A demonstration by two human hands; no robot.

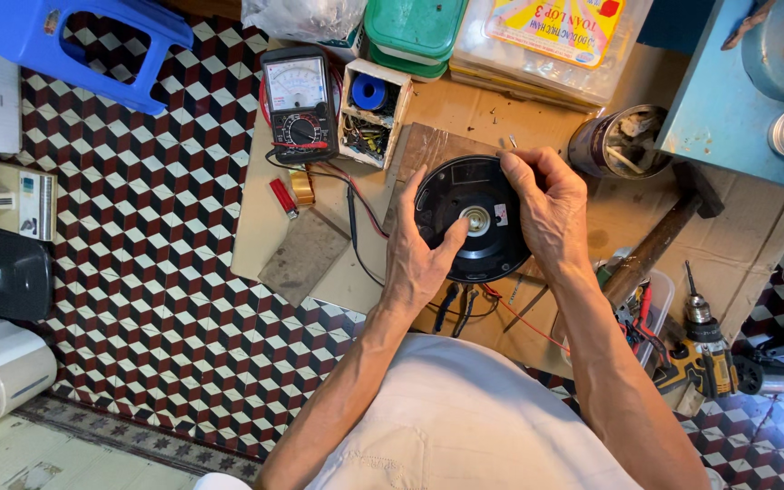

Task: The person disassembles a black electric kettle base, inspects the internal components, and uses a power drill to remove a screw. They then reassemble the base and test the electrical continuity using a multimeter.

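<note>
A round black disc-shaped appliance base (474,191) with a pale hub in its middle lies on a wooden board (428,145) over cardboard. My left hand (419,254) rests on the disc's left side, its thumb touching the hub and its fingers stretched up along the rim. My right hand (551,204) grips the disc's upper right edge, fingers curled over the rim. Red and black wires (501,304) trail out from under the disc toward me.
An analog multimeter (298,104) with its leads lies left of the board, beside a small box of parts (369,113). A hammer (655,240), a tin of tools (614,141) and a cordless drill (710,358) lie to the right. A blue plastic stool (74,41) stands far left on the patterned tiles.
</note>
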